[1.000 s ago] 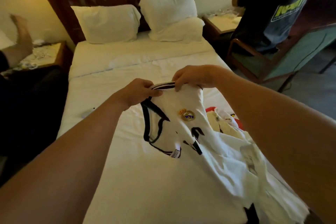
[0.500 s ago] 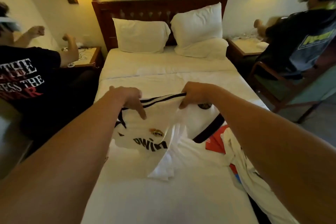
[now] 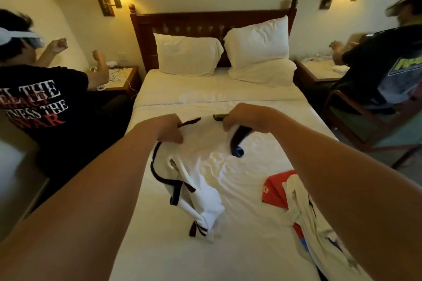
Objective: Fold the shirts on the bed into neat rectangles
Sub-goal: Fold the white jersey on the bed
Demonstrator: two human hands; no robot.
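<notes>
Both the left hand [image 3: 170, 129] and the right hand [image 3: 242, 118] gripped the white shirt [image 3: 201, 166] on the bed [image 3: 205, 98], red shirt [image 3: 275, 189] at four o'clock.

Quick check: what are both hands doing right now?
Left hand: grips the white black-trimmed jersey.
Right hand: grips the same jersey's top edge.

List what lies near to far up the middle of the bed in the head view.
White shirt → left hand and right hand gripping its far edge → bare sheet → pillows → headboard.
</notes>
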